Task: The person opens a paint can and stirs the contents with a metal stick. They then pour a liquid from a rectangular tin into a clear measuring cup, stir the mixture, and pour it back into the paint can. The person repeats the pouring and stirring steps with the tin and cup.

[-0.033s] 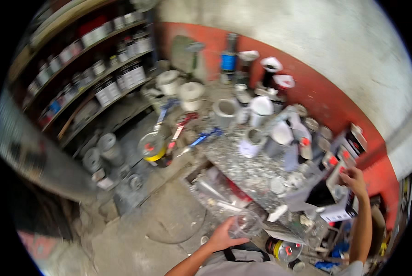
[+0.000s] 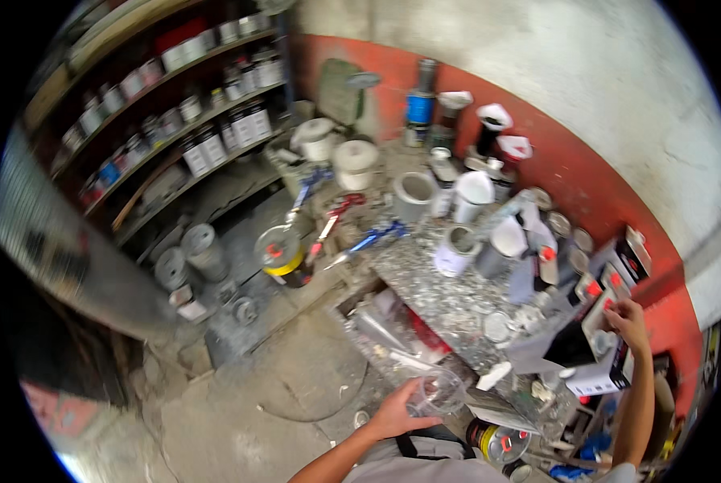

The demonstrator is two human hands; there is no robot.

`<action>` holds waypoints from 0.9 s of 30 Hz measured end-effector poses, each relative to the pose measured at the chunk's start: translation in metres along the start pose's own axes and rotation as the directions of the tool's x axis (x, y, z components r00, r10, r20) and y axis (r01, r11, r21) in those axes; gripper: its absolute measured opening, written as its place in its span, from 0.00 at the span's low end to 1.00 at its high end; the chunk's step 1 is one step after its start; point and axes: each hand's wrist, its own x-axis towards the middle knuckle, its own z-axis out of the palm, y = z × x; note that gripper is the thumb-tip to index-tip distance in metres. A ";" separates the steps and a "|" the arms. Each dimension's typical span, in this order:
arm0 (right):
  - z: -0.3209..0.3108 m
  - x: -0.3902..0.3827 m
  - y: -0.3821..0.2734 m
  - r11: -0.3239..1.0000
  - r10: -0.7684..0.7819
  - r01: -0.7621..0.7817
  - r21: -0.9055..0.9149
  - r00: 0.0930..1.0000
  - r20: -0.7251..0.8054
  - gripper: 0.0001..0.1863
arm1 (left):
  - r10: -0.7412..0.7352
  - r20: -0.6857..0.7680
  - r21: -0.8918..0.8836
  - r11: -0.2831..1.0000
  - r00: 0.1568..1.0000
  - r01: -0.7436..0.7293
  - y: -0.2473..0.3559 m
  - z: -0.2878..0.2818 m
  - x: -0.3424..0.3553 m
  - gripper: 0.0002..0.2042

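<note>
My left hand [image 2: 405, 412] is wrapped round a clear plastic cup [image 2: 444, 393], low in the middle of the view, beside an open drawer [image 2: 359, 304] in the workbench. The cup looks see-through, and I cannot tell whether anything is in it. At the right, my right hand [image 2: 630, 324] has its fingers closed at the top of a pale, red-capped can [image 2: 595, 315]. That can stands among other cans and cartons by the red wall band. A white and black carton [image 2: 594, 381] lies just below my right hand.
On the paint-spattered bench [image 2: 425, 278] stand several cups and cans. A blue spray gun [image 2: 376, 237], a red one [image 2: 338, 221] and a yellow-banded can [image 2: 282, 256] are near its left end. Shelves [image 2: 175, 129] of cans rise at the far left. Another yellow-banded can [image 2: 499, 441] sits near my body.
The whole scene has shifted slightly right in the view, and the picture is less blurred. Both hands keep their holds.
</note>
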 end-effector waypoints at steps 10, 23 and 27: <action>-0.011 0.043 0.010 0.966 -0.093 0.086 -0.244 0.996 -0.015 0.07 | -0.011 -0.194 -0.055 0.998 0.981 0.000 -0.005 -0.023 -0.052 0.42; -0.001 0.027 -0.040 0.964 0.253 -0.263 0.038 0.953 0.170 0.18 | -0.083 -0.103 -0.200 0.978 0.991 0.061 -0.016 -0.020 -0.039 0.44; 0.014 0.011 -0.067 0.924 0.330 -0.366 0.107 0.909 0.256 0.19 | -0.022 -0.087 -0.147 0.989 0.996 0.009 -0.023 -0.008 -0.034 0.43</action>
